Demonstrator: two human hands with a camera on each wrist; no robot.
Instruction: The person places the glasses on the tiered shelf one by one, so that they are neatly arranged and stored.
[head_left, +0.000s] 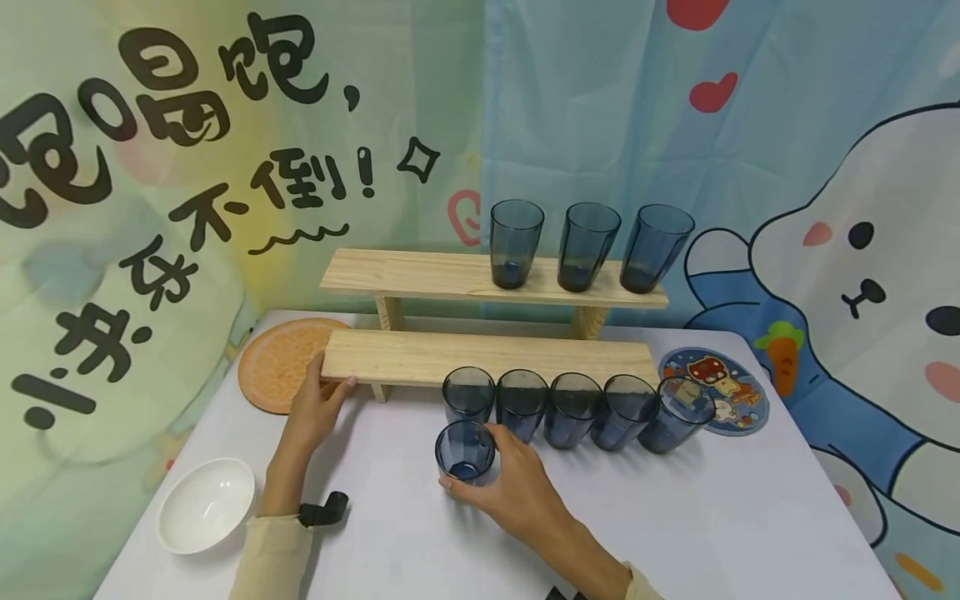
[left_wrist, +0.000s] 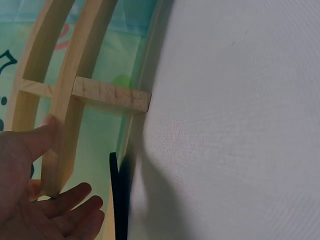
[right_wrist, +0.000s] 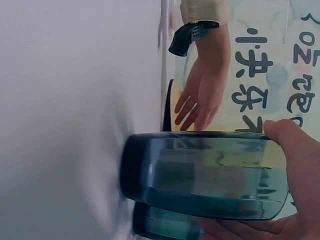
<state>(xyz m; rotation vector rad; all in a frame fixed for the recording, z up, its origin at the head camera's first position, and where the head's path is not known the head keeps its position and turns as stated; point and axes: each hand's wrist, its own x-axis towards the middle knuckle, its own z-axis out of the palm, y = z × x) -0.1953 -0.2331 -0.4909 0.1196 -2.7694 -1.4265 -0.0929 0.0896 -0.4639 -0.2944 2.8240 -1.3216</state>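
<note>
My right hand grips a blue-tinted drinking glass by its sides, thumb on the near side and fingers on the far one. In the right wrist view this glass shows side-on, its base close to the white tabletop; contact with it cannot be told. My left hand holds the left end of the lower board of a two-tier wooden shelf. The left wrist view shows the thumb against the board's edge, with the lower fingers extended below. A row of several matching glasses stands before the shelf.
Three more glasses stand on the right half of the upper board. A white bowl is at the table's left, an orange round mat behind my left hand, and a patterned blue mat at the right. Printed curtains hang behind.
</note>
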